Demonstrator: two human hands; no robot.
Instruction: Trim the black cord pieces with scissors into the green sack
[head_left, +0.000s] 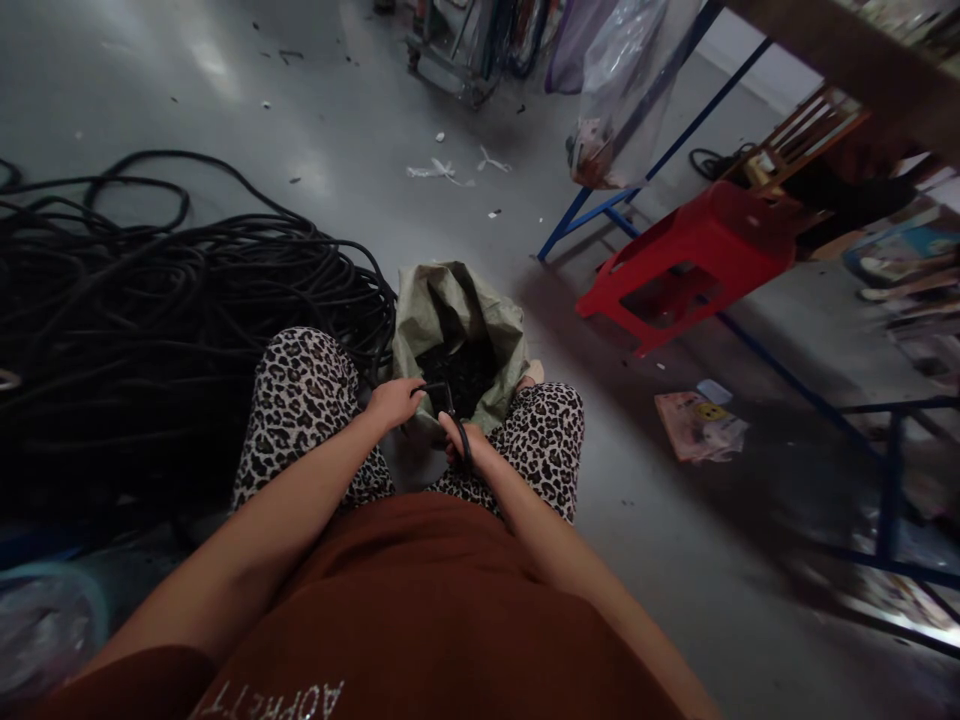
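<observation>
Head view: grey concrete floor (337, 190), littered.

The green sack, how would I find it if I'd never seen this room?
Start at the huge heap of black cable on the floor. Just right of it, between the person's spotted knees, stands the green sack, open-topped with dark bits inside. It is the only pale green, crumpled thing there.

Sack (457, 310) contents dark, indistinct

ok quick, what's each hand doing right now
left hand: closed on the black cable.
right hand: closed on the same black cable.
</observation>
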